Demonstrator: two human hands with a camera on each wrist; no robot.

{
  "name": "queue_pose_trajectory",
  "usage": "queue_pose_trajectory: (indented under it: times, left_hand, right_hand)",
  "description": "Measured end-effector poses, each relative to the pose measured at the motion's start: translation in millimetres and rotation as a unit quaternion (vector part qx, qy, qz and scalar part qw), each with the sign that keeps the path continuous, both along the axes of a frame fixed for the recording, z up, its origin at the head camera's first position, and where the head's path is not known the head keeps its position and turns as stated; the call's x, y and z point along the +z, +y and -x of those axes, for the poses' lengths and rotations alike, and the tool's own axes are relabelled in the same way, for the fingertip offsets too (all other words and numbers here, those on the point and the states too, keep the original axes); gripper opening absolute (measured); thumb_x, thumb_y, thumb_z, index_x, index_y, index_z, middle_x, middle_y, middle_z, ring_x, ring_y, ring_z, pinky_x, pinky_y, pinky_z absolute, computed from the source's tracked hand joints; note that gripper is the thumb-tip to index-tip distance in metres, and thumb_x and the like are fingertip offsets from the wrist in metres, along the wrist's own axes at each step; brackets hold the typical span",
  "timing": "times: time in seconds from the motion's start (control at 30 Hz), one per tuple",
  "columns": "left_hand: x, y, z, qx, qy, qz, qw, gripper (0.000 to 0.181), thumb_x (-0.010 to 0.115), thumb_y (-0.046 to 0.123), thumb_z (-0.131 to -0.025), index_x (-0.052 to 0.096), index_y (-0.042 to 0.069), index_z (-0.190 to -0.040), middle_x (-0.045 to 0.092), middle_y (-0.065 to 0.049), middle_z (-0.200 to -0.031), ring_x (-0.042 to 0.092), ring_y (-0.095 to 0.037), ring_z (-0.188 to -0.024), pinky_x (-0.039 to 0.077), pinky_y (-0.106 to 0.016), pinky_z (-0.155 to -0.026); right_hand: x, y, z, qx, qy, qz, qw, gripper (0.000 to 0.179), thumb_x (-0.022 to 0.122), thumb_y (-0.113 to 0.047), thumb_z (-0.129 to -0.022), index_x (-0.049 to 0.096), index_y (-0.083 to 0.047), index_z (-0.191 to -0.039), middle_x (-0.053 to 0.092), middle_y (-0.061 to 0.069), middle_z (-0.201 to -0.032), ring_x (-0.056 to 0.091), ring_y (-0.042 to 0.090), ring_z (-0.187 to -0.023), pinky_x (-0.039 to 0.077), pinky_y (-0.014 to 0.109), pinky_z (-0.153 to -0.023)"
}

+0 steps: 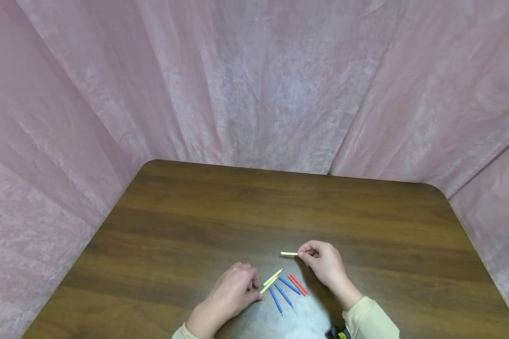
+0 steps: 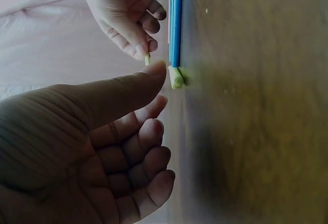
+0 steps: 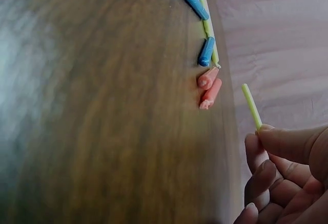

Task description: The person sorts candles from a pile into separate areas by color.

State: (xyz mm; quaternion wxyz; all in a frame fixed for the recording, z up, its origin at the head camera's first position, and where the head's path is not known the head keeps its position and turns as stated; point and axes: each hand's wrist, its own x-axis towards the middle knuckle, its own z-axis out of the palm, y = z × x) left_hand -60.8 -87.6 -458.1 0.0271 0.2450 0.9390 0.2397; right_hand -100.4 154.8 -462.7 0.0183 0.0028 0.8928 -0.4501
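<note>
My right hand (image 1: 325,264) pinches a thin yellow candle (image 1: 288,254) near one end, between thumb and forefinger, and holds it above the table. In the right wrist view this yellow candle (image 3: 251,106) slants up from the fingertips. My left hand (image 1: 234,290) is at the table, its thumb close beside the near end of a yellow candle (image 1: 268,285); contact I cannot tell. Its fingers are loosely bent with nothing between them. Another yellow candle (image 1: 273,277) lies against that one. Three blue candles (image 1: 283,294) fan out below, and two red candles (image 1: 297,285) lie to their right.
The brown wooden table (image 1: 237,202) has rounded far corners. Pink curtains (image 1: 280,84) hang behind it and along both sides. A black object with a yellow mark (image 1: 338,333) shows by the right sleeve at the bottom edge.
</note>
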Motion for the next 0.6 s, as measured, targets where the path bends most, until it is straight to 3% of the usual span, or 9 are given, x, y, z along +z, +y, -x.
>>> queue_pose_trajectory:
  times: [0.27, 0.6]
  left_hand:
    - [0.4, 2.1, -0.9, 0.0, -0.002, 0.012, 0.9999, 0.025, 0.086, 0.025, -0.069, 0.064, 0.017, -0.074, 0.048, 0.013, -0.069, 0.046, -0.005, -0.069, 0.045, -0.026, -0.065]
    - [-1.7, 2.6, -1.4, -0.008, 0.013, 0.02, 0.9997, 0.027, 0.087, 0.025, -0.067, 0.061, 0.019, -0.07, 0.049, 0.013, -0.068, 0.045, -0.005, -0.068, 0.04, -0.023, -0.059]
  right_hand:
    - [-2.1, -1.8, 2.5, -0.01, 0.004, -0.017, 0.9998, 0.01, 0.074, -0.008, -0.083, 0.07, -0.014, -0.076, 0.059, -0.007, -0.064, 0.05, 0.008, -0.059, 0.039, 0.026, -0.059]
    - [-4.2, -1.8, 5.7, -0.015, 0.015, -0.038, 0.9991, 0.01, 0.076, -0.011, -0.081, 0.071, -0.016, -0.075, 0.061, -0.008, -0.065, 0.049, 0.008, -0.061, 0.038, 0.028, -0.061]
